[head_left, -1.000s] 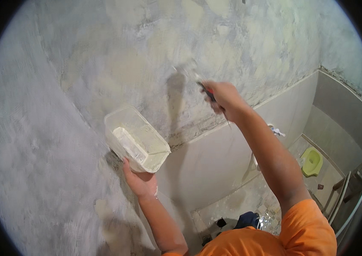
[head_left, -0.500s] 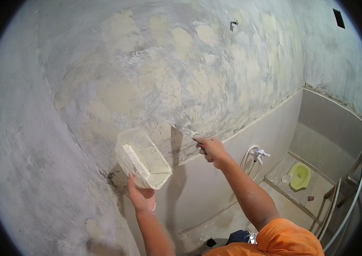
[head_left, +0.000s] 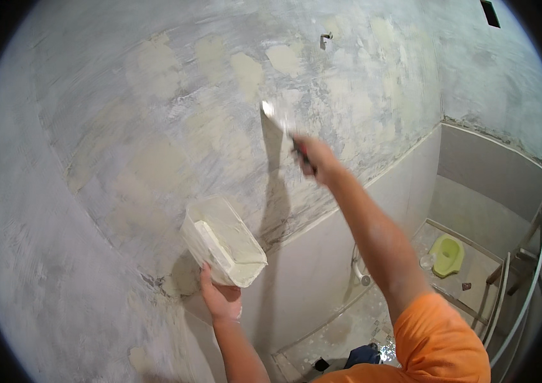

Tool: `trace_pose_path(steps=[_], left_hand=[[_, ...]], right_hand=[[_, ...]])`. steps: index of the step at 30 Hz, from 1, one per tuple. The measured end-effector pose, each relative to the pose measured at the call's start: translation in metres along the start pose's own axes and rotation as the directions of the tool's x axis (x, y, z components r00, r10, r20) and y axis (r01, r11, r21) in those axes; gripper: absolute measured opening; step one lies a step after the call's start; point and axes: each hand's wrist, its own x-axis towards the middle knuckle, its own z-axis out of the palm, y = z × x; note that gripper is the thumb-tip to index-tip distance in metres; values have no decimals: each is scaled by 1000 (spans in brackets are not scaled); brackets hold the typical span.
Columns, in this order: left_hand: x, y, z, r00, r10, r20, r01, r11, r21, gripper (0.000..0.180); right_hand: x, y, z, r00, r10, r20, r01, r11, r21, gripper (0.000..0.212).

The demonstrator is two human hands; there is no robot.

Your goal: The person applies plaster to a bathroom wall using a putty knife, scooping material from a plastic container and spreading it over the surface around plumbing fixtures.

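Putty knife (head_left: 282,124) pressed to wall by raised right hand (head_left: 316,159)

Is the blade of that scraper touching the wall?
Cannot tell. In the head view the putty knife in the right hand overlaps the wall, but no contact or gap shows plainly.

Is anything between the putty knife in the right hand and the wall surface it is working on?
Nothing visible does. The right hand holds the putty knife with its blade up against the bare plastered wall. The left hand holds the plastic tub lower down, clear of the blade.
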Motion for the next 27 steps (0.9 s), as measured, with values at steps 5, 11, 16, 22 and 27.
trace_pose_path(steps=[5, 11, 16, 22, 27], left_hand=[[14, -54, 33, 996, -40, 76, 40, 999, 3, 69], [33, -97, 100, 996, -48, 70, 46, 999, 25, 69], [29, -107, 144, 996, 31, 80, -31, 1000, -2, 67], [25, -178, 247, 995, -10, 95, 10, 1000, 0, 64], [18, -227, 337, 997, 20, 75, -19, 1000, -6, 66]], right_hand=[[-65, 124, -83, 910, 410, -63, -414, 908, -62, 39], [-8, -17, -158, 993, 30, -118, -35, 999, -38, 34], [70, -153, -168, 983, -177, -37, 178, 984, 13, 33], [137, -217, -281, 989, -143, -35, 142, 989, -50, 33], [124, -133, -398, 990, 142, 17, -139, 982, -130, 41]])
